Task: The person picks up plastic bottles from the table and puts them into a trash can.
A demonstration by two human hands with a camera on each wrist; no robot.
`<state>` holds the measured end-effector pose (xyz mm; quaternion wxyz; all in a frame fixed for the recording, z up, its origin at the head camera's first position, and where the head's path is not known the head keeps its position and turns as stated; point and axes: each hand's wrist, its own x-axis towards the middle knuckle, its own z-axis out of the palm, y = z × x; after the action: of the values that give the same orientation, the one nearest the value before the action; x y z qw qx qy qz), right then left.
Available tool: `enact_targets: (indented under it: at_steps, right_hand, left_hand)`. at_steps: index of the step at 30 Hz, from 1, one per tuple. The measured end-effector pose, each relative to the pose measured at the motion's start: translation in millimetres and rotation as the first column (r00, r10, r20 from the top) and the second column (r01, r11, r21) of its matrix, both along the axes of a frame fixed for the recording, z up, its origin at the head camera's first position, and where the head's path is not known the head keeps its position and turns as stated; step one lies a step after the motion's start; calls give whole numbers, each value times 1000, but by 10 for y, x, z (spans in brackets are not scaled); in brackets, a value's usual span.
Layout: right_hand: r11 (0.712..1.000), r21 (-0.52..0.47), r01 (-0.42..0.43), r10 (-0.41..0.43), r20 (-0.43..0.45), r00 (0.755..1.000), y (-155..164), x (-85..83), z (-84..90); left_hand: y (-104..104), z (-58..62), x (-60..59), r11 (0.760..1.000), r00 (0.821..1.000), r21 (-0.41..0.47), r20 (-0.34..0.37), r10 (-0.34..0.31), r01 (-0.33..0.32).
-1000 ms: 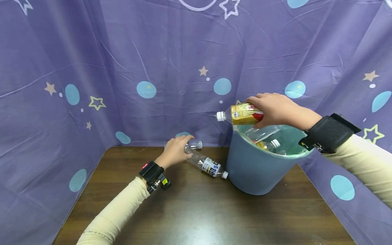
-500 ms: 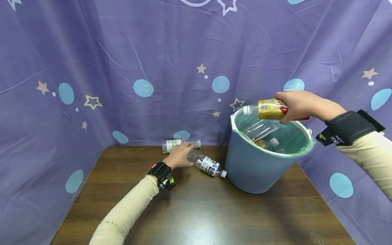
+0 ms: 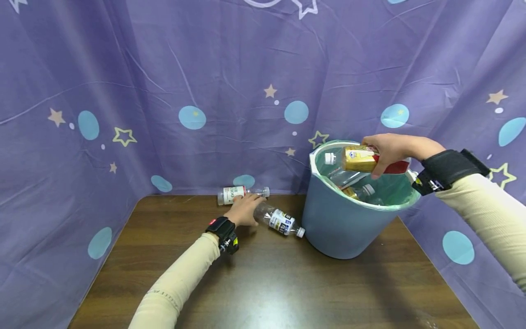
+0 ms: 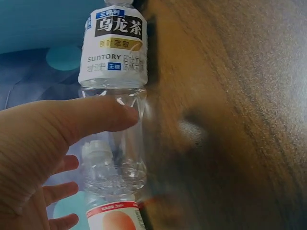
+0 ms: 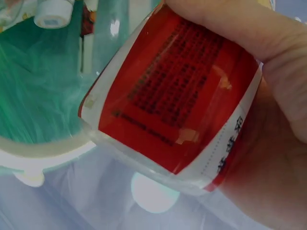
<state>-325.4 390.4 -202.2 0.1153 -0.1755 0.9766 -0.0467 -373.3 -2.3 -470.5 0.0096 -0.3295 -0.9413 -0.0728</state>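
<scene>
Gripped sideways in the curled right fingers [image 3: 377, 168], the yellow-and-red-labelled plastic bottle [image 3: 358, 158] could catch on the blue plastic bucket [image 3: 337, 221]. A brush from the spread, empty left fingers [image 4: 96, 117] might roll the clear white-labelled bottle [image 3: 281, 222].

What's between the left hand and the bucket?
The Suntory bottle, lying on the table, cap toward the bucket; the head view shows it.

The near bottle [image 4: 113, 72] reads "SUNTORY 乌龙茶", the far bottle [image 3: 233, 193] "100".

R hand [image 3: 388, 150] up, gripping; L hand [image 3: 243, 211] lower, thumb [image 4: 96, 116] extd.
</scene>
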Motion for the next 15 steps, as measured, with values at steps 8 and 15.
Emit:
enact_targets:
  at_steps: [8,15]
  right_hand:
    - [1000,1,-25,25,112,993,-83,-22,-217]
    - [999,-3,-40,40,168,985,-143,-25,-331]
  left_hand:
    - [10,-136,-35,999,999,-3,-13,-40,40]
    - [47,-156,-45,998,998,-31,-46,-52,51]
